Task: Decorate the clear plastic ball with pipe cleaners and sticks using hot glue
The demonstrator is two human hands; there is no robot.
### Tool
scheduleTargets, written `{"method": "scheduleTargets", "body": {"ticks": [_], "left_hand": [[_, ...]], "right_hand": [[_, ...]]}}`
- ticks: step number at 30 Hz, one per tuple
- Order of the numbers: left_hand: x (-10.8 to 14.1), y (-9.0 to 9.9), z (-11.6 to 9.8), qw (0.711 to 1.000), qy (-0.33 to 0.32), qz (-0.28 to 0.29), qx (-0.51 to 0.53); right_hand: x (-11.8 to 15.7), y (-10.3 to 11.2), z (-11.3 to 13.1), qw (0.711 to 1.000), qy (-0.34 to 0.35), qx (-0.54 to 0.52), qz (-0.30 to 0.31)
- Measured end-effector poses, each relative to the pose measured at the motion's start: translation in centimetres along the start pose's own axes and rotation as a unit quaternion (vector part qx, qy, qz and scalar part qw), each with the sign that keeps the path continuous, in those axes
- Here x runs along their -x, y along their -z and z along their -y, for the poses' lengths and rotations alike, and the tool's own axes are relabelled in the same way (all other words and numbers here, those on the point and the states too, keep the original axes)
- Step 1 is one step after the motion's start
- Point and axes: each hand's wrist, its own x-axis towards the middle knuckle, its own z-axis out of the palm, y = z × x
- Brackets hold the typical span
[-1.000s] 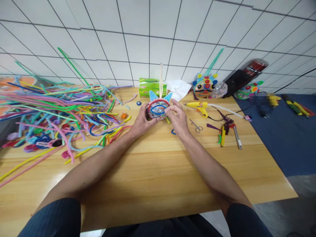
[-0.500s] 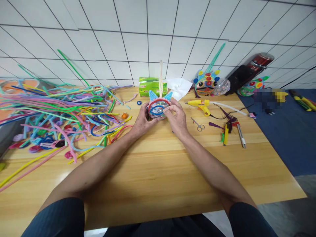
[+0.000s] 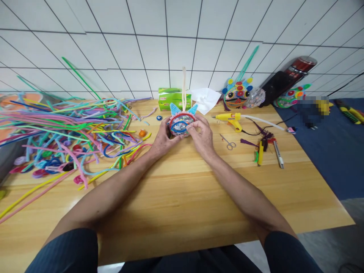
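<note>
A clear round ornament (image 3: pixel 188 118) with light-blue pointed ears, a red and pink pipe-cleaner rim and a pale upright strap is between my hands, above the middle of the table's far part. My left hand (image 3: pixel 162 141) wraps its left side, the thumb along the bottom. Against the ornament's front lies a blue pipe-cleaner loop (image 3: pixel 179 132). My right hand (image 3: pixel 202 135) pinches the loop's right end between thumb and fingertips. Behind the ornament stands a green tissue pack (image 3: pixel 167 99). A blue button (image 3: pixel 159 118) sits to the left of it.
Many coloured pipe cleaners (image 3: pixel 71 125) cover the table's left side. To the right lie a yellow glue gun (image 3: pixel 231 119), scissors (image 3: pixel 228 142), a yellow cutter (image 3: pixel 260 153) and a pen (image 3: pixel 279 154). A finished-looking decorated ornament (image 3: pixel 236 95) and a dark flask (image 3: pixel 288 81) are at the back right.
The view has shifted very slightly. Both hands keep nearly the same hold on the ornament and the blue loop.
</note>
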Motion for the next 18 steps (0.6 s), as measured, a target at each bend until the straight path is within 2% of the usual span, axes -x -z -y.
{"method": "scheduleTargets", "body": {"ticks": [3, 7, 10, 14, 16, 18], "left_hand": [[-0.2, 0.0, 0.1, 1.000, -0.006, -0.001, 0.003], [-0.3, 0.0, 0.2, 1.000, 0.007, -0.008, -0.006], [-0.4, 0.0, 0.1, 1.000, 0.012, -0.015, -0.019], [-0.4, -0.1, -0.4, 0.998, 0.021, -0.032, -0.047], [-0.4, -0.1, -0.5, 0.998, 0.027, -0.031, -0.048], [-0.3, -0.1, -0.4, 0.998, 0.029, -0.028, -0.043]], "right_hand": [[-1.1, 1.7, 0.6, 0.999, -0.012, -0.033, 0.016], [-3.2, 6.1, 0.3, 0.989, -0.097, -0.066, 0.085], [-4.0, 8.7, -0.7, 0.981, -0.139, 0.047, 0.129], [-3.8, 10.1, -2.2, 0.948, -0.144, 0.252, 0.130], [-3.5, 10.7, -3.0, 0.930, -0.142, 0.324, 0.100], [-3.3, 11.9, -3.9, 0.918, -0.143, 0.369, 0.032]]}}
